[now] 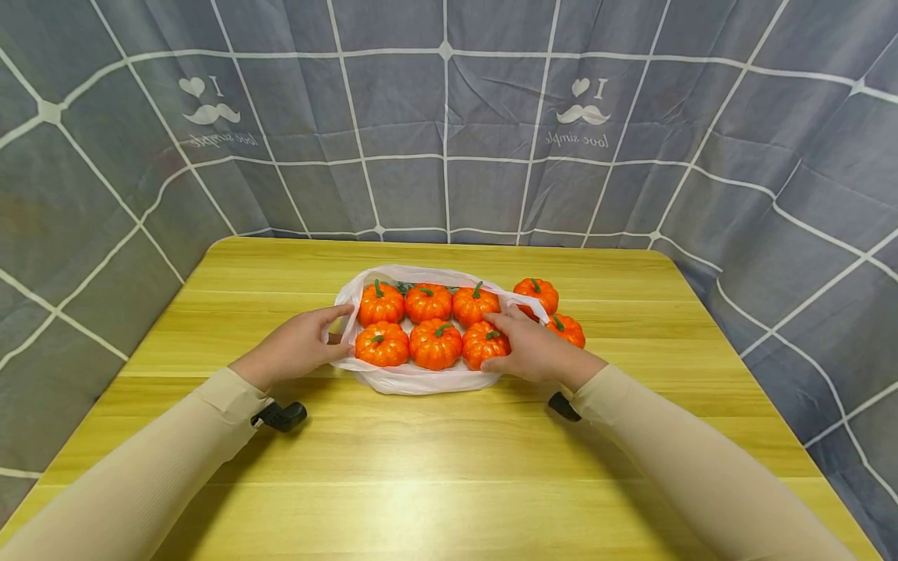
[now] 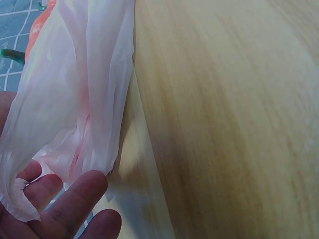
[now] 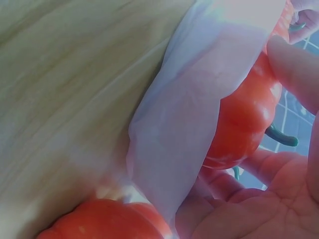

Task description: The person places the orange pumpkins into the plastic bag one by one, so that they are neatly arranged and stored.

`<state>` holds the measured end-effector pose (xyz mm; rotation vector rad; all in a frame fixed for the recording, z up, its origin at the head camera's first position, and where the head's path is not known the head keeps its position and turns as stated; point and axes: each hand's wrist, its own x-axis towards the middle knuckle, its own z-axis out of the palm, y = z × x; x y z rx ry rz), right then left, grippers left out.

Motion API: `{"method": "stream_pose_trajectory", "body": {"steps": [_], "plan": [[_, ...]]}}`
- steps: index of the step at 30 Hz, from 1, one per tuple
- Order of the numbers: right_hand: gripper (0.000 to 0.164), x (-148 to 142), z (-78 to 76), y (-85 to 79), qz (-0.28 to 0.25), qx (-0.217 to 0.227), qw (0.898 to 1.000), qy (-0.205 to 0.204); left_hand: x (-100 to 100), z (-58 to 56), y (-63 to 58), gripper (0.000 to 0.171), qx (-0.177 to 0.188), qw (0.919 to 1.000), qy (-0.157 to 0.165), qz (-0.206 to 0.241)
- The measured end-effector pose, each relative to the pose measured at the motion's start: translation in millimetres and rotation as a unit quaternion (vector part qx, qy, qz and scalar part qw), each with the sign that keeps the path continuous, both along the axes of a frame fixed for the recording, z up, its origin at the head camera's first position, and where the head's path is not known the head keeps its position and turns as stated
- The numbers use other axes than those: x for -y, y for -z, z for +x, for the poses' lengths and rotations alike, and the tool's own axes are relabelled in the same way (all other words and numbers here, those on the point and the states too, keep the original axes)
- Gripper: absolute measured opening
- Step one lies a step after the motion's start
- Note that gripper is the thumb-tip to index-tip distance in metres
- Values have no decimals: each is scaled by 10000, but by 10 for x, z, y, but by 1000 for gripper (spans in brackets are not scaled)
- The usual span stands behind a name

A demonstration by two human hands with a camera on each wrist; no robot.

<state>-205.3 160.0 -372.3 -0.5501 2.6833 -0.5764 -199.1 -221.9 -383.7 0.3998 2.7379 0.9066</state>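
A white plastic bag (image 1: 421,382) lies spread wide at the middle of the table, with two rows of orange toy pumpkins (image 1: 435,344) with green stems inside. At the bag's left end, my left hand (image 1: 298,347) holds the rim, and the film drapes over its fingers in the left wrist view. My right hand (image 1: 536,347) grips the front-right pumpkin (image 1: 482,347) in the bag, thumb in front and fingers behind. The right wrist view has this pumpkin (image 3: 244,114) between thumb and fingers, partly behind the bag film (image 3: 174,114).
Two more pumpkins, one farther back (image 1: 536,292) and one nearer (image 1: 567,330), sit outside the bag at its right end. The wooden table (image 1: 414,467) is backed by a grey checked curtain (image 1: 393,109). Dark wrist devices (image 1: 284,417) hang beneath the sleeves.
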Motion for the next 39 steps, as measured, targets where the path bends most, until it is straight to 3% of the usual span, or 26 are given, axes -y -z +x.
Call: {"method": "stream_pose_trajectory", "body": {"steps": [16,24,30,39], "plan": [[92,-58,36,-98,-259,-404,9987,-173,0,-10,-6,81,-2,9999,40,-94],[81,-169,91,-341,-1106,-674,9916,-1,-6,-11,-16,81,35,9999,44,-132],[69,-372,63,-468,-1540,-995,9823,376,-7,-8,-17,81,2,9999,56,-129],[70,-734,-38,-380,-1396,-938,9847,454,-3,-9,-6,80,-7,9999,46,-115]]}}
